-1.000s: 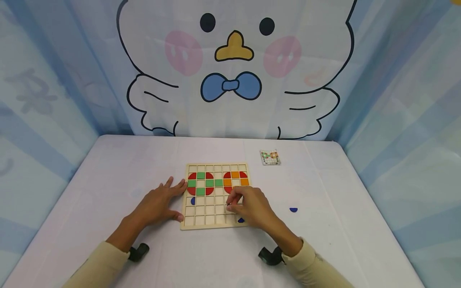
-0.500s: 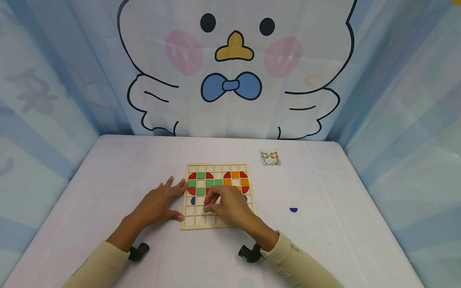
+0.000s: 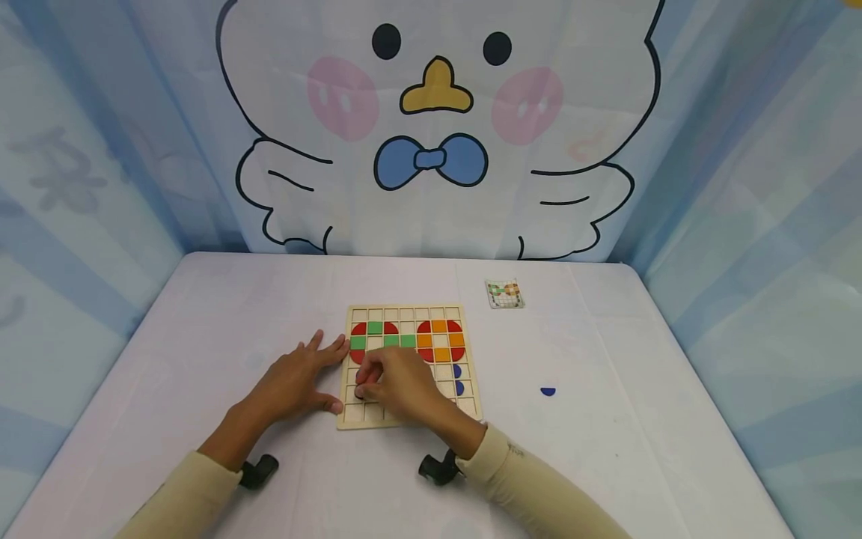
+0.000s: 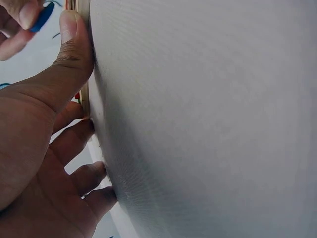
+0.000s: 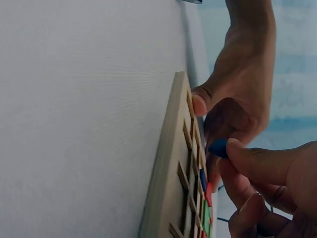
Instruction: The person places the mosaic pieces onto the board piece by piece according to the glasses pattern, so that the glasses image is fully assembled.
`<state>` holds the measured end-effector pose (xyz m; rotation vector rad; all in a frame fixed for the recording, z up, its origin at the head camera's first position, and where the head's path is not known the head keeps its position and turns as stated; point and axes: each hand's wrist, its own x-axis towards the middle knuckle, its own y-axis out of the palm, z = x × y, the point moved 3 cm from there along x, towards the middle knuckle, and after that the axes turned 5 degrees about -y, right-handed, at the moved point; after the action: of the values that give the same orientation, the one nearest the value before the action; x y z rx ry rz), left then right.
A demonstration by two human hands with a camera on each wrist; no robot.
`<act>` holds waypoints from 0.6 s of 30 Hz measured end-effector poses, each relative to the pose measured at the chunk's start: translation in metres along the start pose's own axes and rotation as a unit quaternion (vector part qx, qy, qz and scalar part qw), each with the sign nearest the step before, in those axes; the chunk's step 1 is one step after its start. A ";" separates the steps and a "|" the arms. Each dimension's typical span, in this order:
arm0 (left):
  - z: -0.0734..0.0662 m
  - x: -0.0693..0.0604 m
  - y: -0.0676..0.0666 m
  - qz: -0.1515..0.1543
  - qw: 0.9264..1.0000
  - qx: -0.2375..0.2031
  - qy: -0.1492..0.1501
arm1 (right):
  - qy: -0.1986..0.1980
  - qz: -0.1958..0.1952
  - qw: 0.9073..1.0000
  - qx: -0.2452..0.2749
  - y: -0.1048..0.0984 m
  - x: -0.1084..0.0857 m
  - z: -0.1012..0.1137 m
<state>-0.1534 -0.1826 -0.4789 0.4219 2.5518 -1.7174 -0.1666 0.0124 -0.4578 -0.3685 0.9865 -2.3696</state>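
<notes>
A wooden grid board [image 3: 404,311] lies on the white table, with red, green and orange pieces in its upper cells. Two blue half-round pieces [image 3: 457,371] show near its right side. My left hand [image 3: 296,382] has its fingers spread and touches the board's left edge with thumb and fingertips. Over the board's lower left cells, my right hand [image 3: 404,382] pinches a blue half-round piece [image 5: 218,148] between thumb and finger. In the right wrist view that piece is tilted just above the cells. Part of the board is hidden under my right hand and forearm.
Another blue half-round piece [image 3: 548,391] lies on the table to the right of the board. A small pattern card [image 3: 505,294] sits behind the board at the right. A printed curtain [image 3: 431,217] hangs behind the table.
My right hand has moved left across the board with the piece pinched, from the lower right cells to the lower left ones. My left hand stays at the board's edge.
</notes>
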 end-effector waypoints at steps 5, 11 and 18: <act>0.000 0.000 -0.001 0.000 1.000 -0.004 0.000 | 0.017 0.006 1.000 -0.002 0.009 0.003 -0.004; 0.000 0.000 0.000 0.001 1.000 -0.003 -0.004 | 0.030 0.010 0.999 -0.024 0.013 0.005 -0.005; 0.001 0.000 0.000 0.003 1.000 -0.001 -0.007 | 0.025 0.009 0.999 -0.038 0.014 0.006 -0.006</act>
<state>-0.1531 -0.1832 -0.4792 0.4142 2.5396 -1.7100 -0.1687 0.0044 -0.4720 -0.3273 1.1001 -2.3407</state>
